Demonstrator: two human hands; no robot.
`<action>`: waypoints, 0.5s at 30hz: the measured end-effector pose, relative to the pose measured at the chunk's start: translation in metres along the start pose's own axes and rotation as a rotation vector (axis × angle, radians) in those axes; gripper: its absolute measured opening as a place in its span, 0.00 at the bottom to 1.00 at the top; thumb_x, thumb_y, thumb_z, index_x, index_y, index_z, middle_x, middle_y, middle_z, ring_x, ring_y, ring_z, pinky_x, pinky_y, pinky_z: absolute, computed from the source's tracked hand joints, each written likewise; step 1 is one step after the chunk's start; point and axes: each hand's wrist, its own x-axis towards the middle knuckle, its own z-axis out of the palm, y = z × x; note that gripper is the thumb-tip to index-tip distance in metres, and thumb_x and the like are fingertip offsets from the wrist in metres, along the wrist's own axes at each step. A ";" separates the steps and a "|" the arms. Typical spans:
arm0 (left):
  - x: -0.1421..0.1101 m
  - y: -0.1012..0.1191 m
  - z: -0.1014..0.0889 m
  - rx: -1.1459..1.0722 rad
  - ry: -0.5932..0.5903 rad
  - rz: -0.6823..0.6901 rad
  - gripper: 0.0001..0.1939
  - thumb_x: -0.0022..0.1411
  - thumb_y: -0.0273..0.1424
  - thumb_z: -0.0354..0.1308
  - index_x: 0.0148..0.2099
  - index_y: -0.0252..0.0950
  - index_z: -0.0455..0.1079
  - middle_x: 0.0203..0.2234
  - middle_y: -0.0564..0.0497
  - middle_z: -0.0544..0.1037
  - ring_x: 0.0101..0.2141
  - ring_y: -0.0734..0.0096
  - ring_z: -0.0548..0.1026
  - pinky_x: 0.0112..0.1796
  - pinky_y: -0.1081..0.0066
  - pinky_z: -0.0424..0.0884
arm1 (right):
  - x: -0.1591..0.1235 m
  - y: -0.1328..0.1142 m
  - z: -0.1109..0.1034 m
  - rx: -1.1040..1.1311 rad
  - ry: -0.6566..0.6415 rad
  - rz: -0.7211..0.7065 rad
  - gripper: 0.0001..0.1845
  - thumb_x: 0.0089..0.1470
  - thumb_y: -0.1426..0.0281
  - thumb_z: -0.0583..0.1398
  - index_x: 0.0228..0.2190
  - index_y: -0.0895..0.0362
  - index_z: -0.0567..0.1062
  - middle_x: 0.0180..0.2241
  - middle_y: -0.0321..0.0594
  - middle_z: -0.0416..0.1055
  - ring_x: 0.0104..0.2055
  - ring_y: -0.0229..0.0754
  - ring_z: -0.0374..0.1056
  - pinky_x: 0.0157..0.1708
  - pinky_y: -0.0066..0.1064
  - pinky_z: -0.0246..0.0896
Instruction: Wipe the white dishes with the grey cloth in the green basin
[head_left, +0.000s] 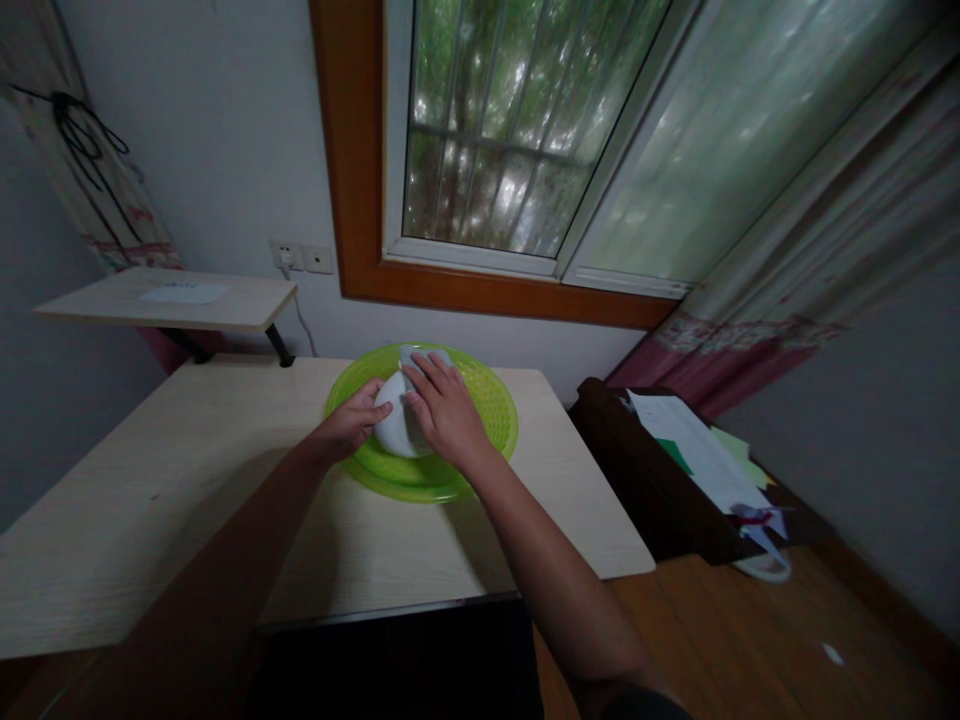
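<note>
A round green plastic basket (495, 400) sits on the light wooden table (187, 470) below the window. Inside it lies a white rounded object (396, 425), apparently a bowl or cloth, with a grey piece (420, 354) behind it. My left hand (349, 425) curls around the white object's left side. Over its top and right side rests my right hand (445, 403), fingers stretched out and pressing down.
A small raised shelf (247, 300) with a paper stands at the table's back left. A dark box (645, 480) with papers sits on the floor to the right. A wall socket (300, 257) and curtain (787, 300) are behind.
</note>
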 end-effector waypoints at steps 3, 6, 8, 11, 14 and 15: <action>0.002 -0.002 -0.005 0.022 0.023 -0.002 0.23 0.51 0.37 0.72 0.43 0.38 0.64 0.36 0.50 0.78 0.36 0.63 0.76 0.38 0.66 0.70 | -0.008 0.022 0.004 0.128 0.092 0.115 0.27 0.71 0.61 0.46 0.67 0.52 0.61 0.69 0.43 0.56 0.72 0.47 0.49 0.71 0.50 0.44; 0.001 -0.001 -0.008 0.024 0.053 0.013 0.23 0.50 0.37 0.72 0.40 0.37 0.64 0.34 0.52 0.76 0.35 0.64 0.75 0.36 0.68 0.69 | -0.021 0.042 0.009 0.249 0.142 0.199 0.28 0.70 0.60 0.47 0.67 0.55 0.60 0.67 0.48 0.58 0.70 0.47 0.53 0.70 0.47 0.46; 0.000 0.001 -0.008 0.015 0.056 0.028 0.22 0.50 0.37 0.72 0.40 0.37 0.64 0.34 0.52 0.76 0.34 0.66 0.75 0.36 0.68 0.69 | -0.029 0.052 0.012 0.335 0.167 0.248 0.30 0.69 0.58 0.48 0.67 0.56 0.60 0.65 0.50 0.60 0.68 0.48 0.55 0.70 0.47 0.48; -0.001 0.003 -0.008 0.008 0.043 0.055 0.21 0.52 0.37 0.71 0.41 0.37 0.65 0.36 0.51 0.76 0.35 0.65 0.75 0.36 0.68 0.69 | -0.038 0.061 0.017 0.455 0.167 0.328 0.32 0.67 0.54 0.51 0.66 0.53 0.60 0.64 0.49 0.62 0.67 0.49 0.57 0.69 0.48 0.50; -0.002 0.004 -0.007 -0.008 0.041 0.047 0.20 0.52 0.36 0.71 0.42 0.37 0.66 0.37 0.50 0.76 0.35 0.65 0.75 0.36 0.68 0.69 | -0.040 0.065 0.020 0.515 0.178 0.362 0.32 0.65 0.52 0.53 0.65 0.51 0.62 0.64 0.46 0.62 0.67 0.49 0.57 0.68 0.48 0.50; -0.002 0.005 -0.007 -0.013 0.041 0.036 0.20 0.52 0.36 0.71 0.42 0.37 0.66 0.37 0.50 0.76 0.35 0.66 0.75 0.36 0.68 0.69 | -0.040 0.065 0.020 0.514 0.186 0.367 0.32 0.65 0.52 0.53 0.65 0.51 0.63 0.64 0.46 0.62 0.67 0.50 0.57 0.68 0.48 0.50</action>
